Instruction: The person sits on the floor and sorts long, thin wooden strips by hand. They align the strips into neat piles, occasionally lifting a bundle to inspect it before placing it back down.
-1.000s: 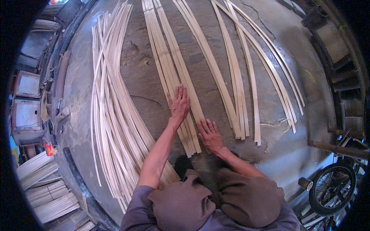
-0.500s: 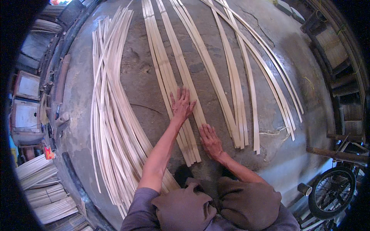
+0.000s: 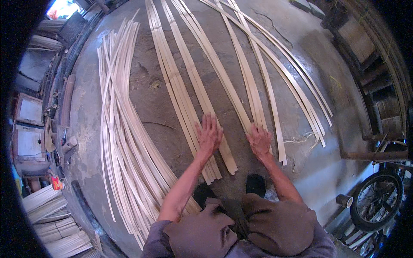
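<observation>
Long pale bamboo strips lie in several narrow groups on the floor, running away from me. My left hand (image 3: 209, 135) rests with fingers spread across a middle strip group (image 3: 189, 69), beside the wider group (image 3: 173, 77) to its left. Further right, my right hand (image 3: 259, 141) has its fingers bent and closed over the near part of another group of strips (image 3: 228, 88), covering some of their ends. More strips (image 3: 297, 81) fan out and cross one another to the right. A big loose pile of strips (image 3: 133, 142) lies at my left.
Bundled strips (image 3: 64, 243) are stacked at the lower left, near a dark pole (image 3: 88, 204). Framed panels (image 3: 29, 142) line the left side. At the lower right are a spoked wheel (image 3: 353, 198) and a short tube (image 3: 344, 200). Stringy fibres (image 3: 303, 139) lie near the right strips.
My right hand has moved right, from the middle strip's near end to the strips further right, and its fingers have closed. My left hand has slid nearer. The whole view has shifted slightly.
</observation>
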